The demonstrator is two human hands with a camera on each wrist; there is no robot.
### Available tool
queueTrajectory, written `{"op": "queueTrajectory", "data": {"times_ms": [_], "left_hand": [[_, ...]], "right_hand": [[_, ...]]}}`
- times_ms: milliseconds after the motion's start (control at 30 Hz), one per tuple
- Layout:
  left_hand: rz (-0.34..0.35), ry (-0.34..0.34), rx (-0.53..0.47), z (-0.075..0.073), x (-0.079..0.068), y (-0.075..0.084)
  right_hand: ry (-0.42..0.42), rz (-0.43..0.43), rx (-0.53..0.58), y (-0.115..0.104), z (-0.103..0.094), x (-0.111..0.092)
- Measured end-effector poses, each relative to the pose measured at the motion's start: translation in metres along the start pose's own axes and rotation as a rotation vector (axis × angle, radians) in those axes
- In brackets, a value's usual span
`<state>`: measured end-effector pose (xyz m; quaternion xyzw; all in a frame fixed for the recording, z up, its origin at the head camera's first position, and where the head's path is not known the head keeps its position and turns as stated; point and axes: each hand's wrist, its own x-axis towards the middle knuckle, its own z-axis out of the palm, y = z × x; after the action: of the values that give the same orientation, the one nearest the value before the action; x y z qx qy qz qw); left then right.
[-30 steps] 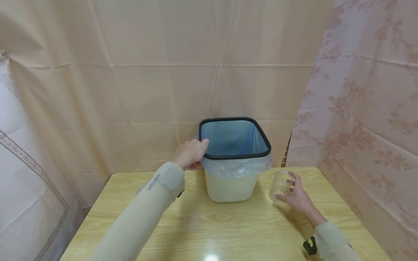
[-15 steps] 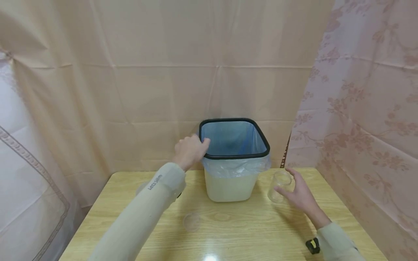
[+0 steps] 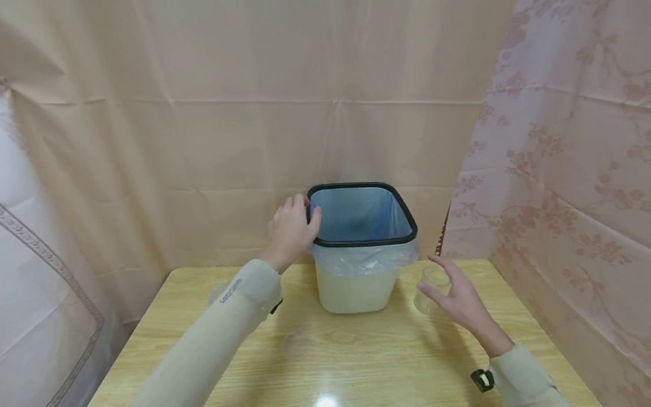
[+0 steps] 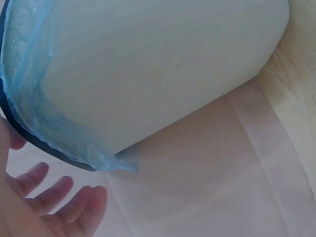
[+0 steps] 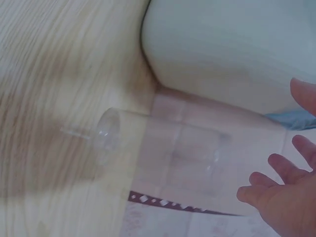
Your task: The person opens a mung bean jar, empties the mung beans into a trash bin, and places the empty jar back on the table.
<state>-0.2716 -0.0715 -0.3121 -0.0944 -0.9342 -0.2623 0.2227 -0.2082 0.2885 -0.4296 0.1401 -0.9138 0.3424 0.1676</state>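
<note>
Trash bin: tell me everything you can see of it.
The trash bin stands upright on the wooden table, toward its back edge. Its smooth, cream body looks like plastic, rounded at the corners and wider at the top. A thin bluish bag lines it and hangs crumpled outside, below the black rim. The mouth is uncovered. The left hand is at the rim's left side; contact is unclear.

- 12 o'clock from me: beige cloth (image 3: 229,141) hung as backdrop, fold creases running across.
- 2 to 3: pinkish drape (image 3: 559,169), floral print; narrow dark patterned strip (image 3: 442,232) low at the seam, 1 o'clock.
- 9: whitish sheet (image 3: 40,299), brownish trim.
- Under my work: light wood-grain table (image 3: 366,362), far corners rounded, bright glare spot (image 3: 326,401) at 6.
</note>
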Motion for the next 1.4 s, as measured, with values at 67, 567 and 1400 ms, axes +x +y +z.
{"op": "queueTrajectory", "data": {"times_ms": [67,567,1400], "left_hand": [[0.026,0.018,-0.014,0.0,-0.001,-0.002],[0.105,0.037,-0.082,-0.006,-0.027,-0.024],[0.086,0.023,-0.112,-0.004,-0.095,-0.078]], "right_hand": [[-0.006,-0.01,0.008,-0.005,0.0,0.001],[0.001,-0.132,0.061,-0.038,0.009,-0.001],[-0.109,-0.214,0.13,-0.064,0.029,-0.007]]}}
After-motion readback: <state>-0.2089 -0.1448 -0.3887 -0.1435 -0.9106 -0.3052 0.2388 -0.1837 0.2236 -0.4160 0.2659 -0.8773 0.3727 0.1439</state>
